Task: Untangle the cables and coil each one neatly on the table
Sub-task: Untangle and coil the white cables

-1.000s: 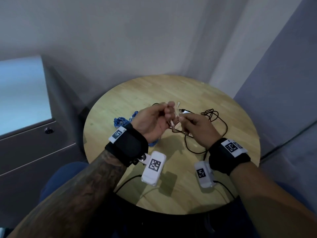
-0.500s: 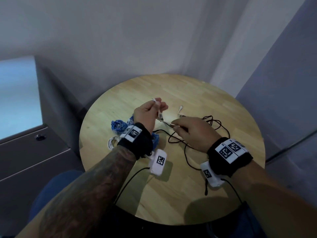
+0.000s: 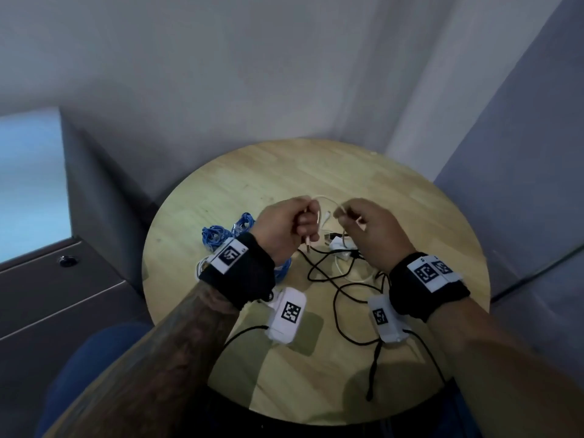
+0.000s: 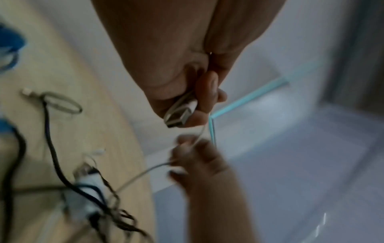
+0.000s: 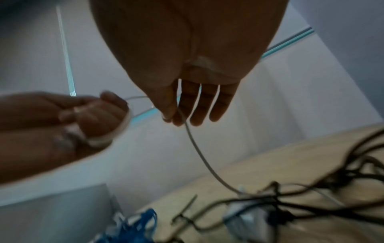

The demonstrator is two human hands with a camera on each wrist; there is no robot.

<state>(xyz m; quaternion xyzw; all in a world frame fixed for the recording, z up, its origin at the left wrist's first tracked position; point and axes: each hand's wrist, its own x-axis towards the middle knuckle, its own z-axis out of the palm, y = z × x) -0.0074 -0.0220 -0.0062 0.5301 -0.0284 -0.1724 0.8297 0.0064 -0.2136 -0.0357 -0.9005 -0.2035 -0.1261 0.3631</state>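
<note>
Your left hand [image 3: 286,224] is closed around the thin white USB cable [image 5: 197,148], its metal plug [image 4: 179,115] poking from the fist and a turn already round the fingers, likely as the core of a coil. Your right hand [image 3: 368,230] pinches the same cable between thumb and forefinger, feeding slack that trails down to the round wooden counter [image 3: 426,248]. There the tangled black cables [image 3: 331,279] lie mid-counter, the blue cable bundle [image 3: 221,232] toward the left edge.
</note>
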